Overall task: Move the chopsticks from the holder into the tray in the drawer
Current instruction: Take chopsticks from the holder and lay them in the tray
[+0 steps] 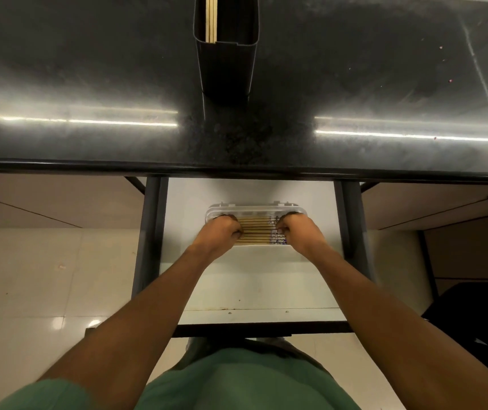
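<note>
Both hands were down in the open drawer [251, 279], curled over the tray [254, 209]: left hand [222, 232] on the tray's left end, right hand [298, 230] on its right end, fingers bent down onto the row of chopsticks [253, 229] lying side by side across it. Whether either hand was pinching sticks or only pressing them flat could not be told.

Beyond the tray, on the dark counter [89, 84], stood the black holder [226, 63], well apart from the drawer. A few chopsticks in the holder [211, 17] were upright at its left wall, so the transfer looked mostly done, not finished.

Judgement: step in hand was levelling the row. Best done by nudging both ends inward together, keeping sticks parallel and below the rim, with the patterned tips [276, 232] all at the right end.
</note>
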